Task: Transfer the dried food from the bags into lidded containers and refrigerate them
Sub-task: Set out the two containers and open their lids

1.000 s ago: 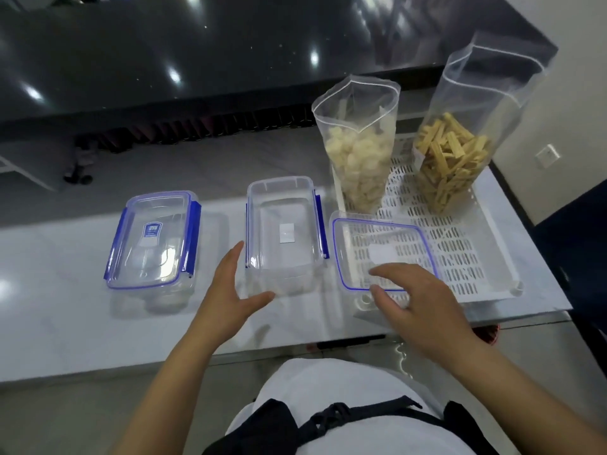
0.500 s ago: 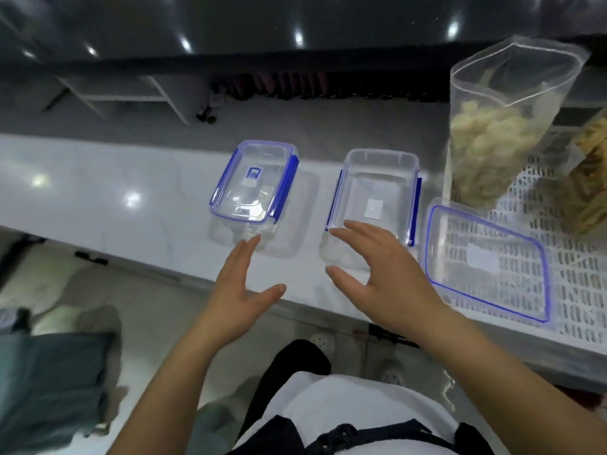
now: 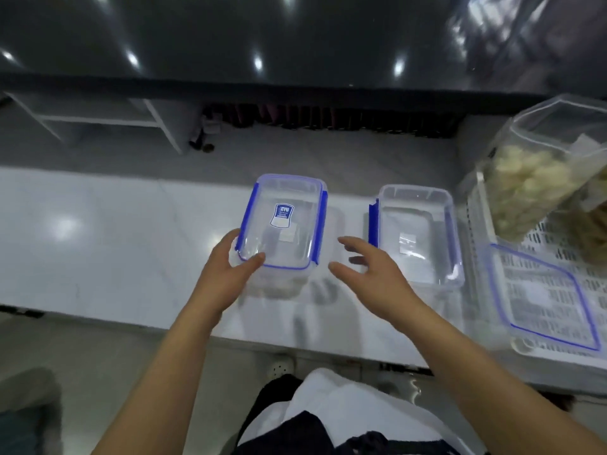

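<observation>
A clear lidded container with blue clips and a blue label stands on the white table. My left hand grips its near left corner, thumb on the lid. Just right of that container, my right hand hovers with its fingers spread and holds nothing. An open container without a lid stands further right. Its blue-rimmed lid lies on a white slotted tray. A clear bag of pale dried pieces leans on the tray; a second bag is partly cut off at the edge.
A dark glossy counter runs along the back, with grey floor between it and the table. The table's near edge runs just in front of my body. A white shelf frame stands at the back left.
Both hands moved forward and left. My left hand took hold of the closed container's near corner; my right hand came beside it. The camera swung left, and the bags slid toward the right edge.
</observation>
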Demonstrator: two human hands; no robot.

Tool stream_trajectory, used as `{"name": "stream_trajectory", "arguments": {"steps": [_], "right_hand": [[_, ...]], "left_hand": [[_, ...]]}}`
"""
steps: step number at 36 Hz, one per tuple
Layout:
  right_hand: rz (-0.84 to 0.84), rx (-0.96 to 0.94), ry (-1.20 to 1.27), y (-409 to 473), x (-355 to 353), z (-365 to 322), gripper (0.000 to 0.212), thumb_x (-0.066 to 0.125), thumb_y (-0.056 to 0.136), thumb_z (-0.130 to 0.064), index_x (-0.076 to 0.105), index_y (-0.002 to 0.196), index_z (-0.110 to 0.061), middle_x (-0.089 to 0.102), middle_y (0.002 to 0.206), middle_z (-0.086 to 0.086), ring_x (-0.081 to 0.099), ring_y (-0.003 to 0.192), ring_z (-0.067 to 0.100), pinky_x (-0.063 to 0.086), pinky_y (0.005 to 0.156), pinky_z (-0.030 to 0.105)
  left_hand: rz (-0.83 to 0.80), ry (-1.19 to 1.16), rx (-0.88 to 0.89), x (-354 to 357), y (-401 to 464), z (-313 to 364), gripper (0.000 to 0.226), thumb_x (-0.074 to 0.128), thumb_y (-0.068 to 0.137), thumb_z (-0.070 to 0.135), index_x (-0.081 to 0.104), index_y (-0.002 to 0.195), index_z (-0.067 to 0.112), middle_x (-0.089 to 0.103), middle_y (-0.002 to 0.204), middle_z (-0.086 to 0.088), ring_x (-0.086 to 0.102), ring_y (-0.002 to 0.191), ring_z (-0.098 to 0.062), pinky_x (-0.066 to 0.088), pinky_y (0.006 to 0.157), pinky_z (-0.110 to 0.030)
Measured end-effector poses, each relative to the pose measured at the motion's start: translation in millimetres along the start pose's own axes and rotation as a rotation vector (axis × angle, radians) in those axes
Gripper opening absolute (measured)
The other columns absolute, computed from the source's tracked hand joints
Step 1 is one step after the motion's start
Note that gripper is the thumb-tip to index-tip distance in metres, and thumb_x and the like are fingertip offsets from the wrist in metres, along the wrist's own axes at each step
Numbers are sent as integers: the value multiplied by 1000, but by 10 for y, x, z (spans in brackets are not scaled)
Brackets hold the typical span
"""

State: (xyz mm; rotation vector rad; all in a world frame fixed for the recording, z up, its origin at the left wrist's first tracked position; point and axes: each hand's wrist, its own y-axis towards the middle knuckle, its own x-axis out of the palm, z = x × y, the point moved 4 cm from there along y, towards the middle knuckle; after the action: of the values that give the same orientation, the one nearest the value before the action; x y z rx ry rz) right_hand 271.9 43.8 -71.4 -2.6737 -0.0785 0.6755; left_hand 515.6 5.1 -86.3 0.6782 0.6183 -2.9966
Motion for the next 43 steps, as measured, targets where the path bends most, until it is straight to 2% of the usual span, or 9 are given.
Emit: {"name": "stream_trajectory", "arguments": {"steps": [3,5,7,11,16,23,30,37,43], "right_hand": [[68,146,204,264,162,-79,55,67,93,-36,48,144,-32,52,139,-6,57,118,15,50,90,32],[133,195,286,426,235,-100,54,68,92,-33,50,142,-31,55,135,-2,59,116,18,53,96,40],[176,242,373,563,296,-133,52,69,92,-27,51,142,-27,61,128,1,62,111,19,55,95,42],[238,345,509,696,376,-188,44,71,90,-11,60,132,-18,71,111,5,71,95,22,63,76,36],[293,419,571,627,491,-134,32,70,90,-7,67,120,-16,74,103,7,74,85,22,60,60,29],[244,449,670,447,750,-7,26,73,88,-8,71,114,-15,78,97,10,76,83,24,60,71,35],[263,451,611,360,869,-28,22,71,90,-9,71,111,-16,77,99,10,75,89,27,62,75,39],[286,497,575,321,849,28,21,58,95,1,71,110,-5,75,99,14,73,83,25,62,71,40],[427,518,539,156,932,107,23,61,95,-2,69,115,-11,72,107,18,72,98,33,62,82,44]], "left_hand": [[-35,-76,-50,-97,348,-59,63,69,94,36,40,150,31,48,141,6,52,123,-18,48,82,-27],[-59,-136,-69,-158,553,-79,60,71,93,33,45,147,27,54,139,5,60,113,-19,50,69,-23],[-111,-191,-85,-199,731,-87,55,72,92,28,50,143,24,64,132,0,67,104,-18,54,68,-26],[-238,-240,-91,-248,912,-60,45,71,92,18,58,135,23,74,113,-1,73,93,-17,59,66,-29],[-322,-290,-126,-349,1016,-150,45,78,87,16,64,129,21,79,96,-5,75,74,-17,58,65,-31],[-418,-323,-201,-559,980,-405,39,76,88,20,68,126,23,79,95,-7,76,77,-20,59,63,-30],[-460,-305,-188,-709,916,-501,38,73,90,13,66,127,18,79,93,-9,77,81,-27,63,64,-34],[-493,-297,-224,-828,941,-590,30,62,97,4,66,125,10,78,95,-13,77,81,-28,64,68,-37],[-332,-332,-246,-950,958,-837,32,67,95,9,65,126,12,76,106,-13,75,94,-26,62,83,-40]]}}
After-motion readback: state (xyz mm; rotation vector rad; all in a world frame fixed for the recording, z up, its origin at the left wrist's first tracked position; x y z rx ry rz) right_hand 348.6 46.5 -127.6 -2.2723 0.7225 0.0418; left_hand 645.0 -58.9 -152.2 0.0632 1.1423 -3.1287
